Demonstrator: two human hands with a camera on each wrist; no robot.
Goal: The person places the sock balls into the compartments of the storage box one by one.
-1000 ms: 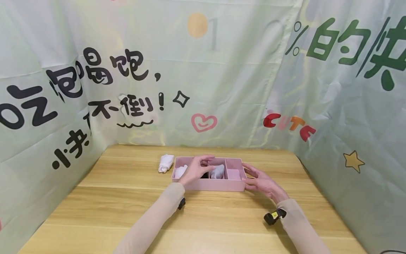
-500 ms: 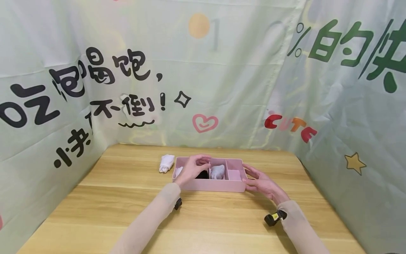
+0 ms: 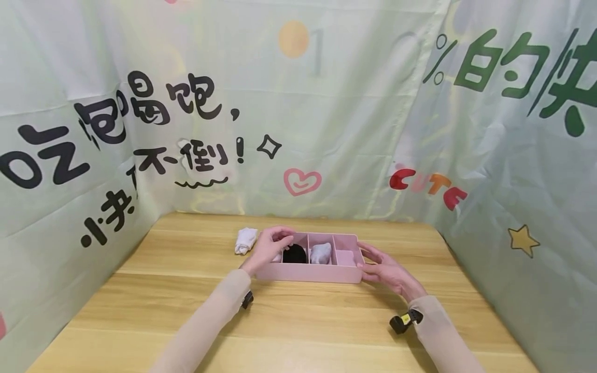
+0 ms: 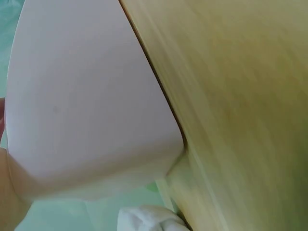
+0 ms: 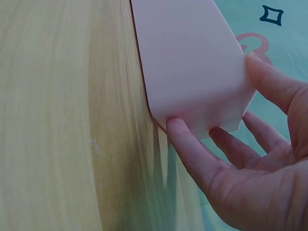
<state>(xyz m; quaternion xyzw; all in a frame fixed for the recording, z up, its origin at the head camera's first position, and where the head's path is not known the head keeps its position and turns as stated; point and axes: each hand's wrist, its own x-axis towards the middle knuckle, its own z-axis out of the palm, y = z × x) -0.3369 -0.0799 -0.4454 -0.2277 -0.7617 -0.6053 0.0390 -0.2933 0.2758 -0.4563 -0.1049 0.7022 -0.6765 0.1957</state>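
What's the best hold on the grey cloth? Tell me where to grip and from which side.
Pinch the grey cloth by its bunched top, probably best from straight above: the box walls it in all around, while that top is uncovered and looks loose enough to pinch.

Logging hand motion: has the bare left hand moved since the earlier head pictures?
Yes: against the pink rectangular divided box, the left hand has moved left.

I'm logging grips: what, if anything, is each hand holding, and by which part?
The right hand holds the pink compartment box by its right end. Whether the left hand, at its left end, holds anything cannot be told.
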